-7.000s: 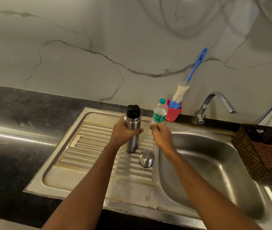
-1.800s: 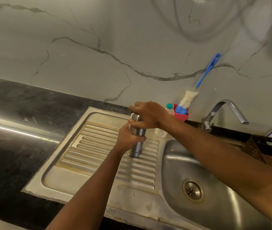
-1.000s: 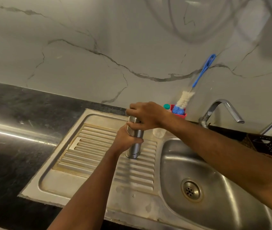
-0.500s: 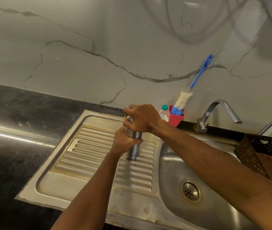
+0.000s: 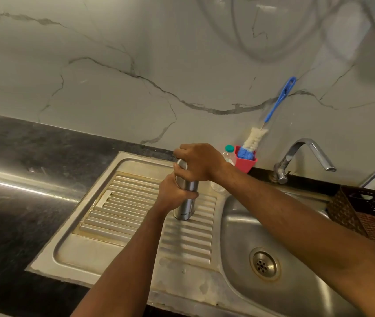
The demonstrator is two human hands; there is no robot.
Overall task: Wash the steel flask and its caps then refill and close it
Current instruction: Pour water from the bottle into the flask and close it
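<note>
Flask (image 5: 185, 208) stands upright on the drainer (image 5: 124, 202); left hand (image 5: 172, 195) clasps its body; right hand (image 5: 201, 163) wraps its grip round the steel cap (image 5: 182, 164) directly above.

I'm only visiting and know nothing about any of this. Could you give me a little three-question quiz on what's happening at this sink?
1. True or false: the steel flask lies on its side.
2. Which hand grips the flask's cap? A. left B. right
3. Fill in: the bottle brush stands in a ___ holder.
Key: 1 false, it stands upright on the drainboard. 2 B, the right hand; the left hand holds the body. 3 red.
</note>
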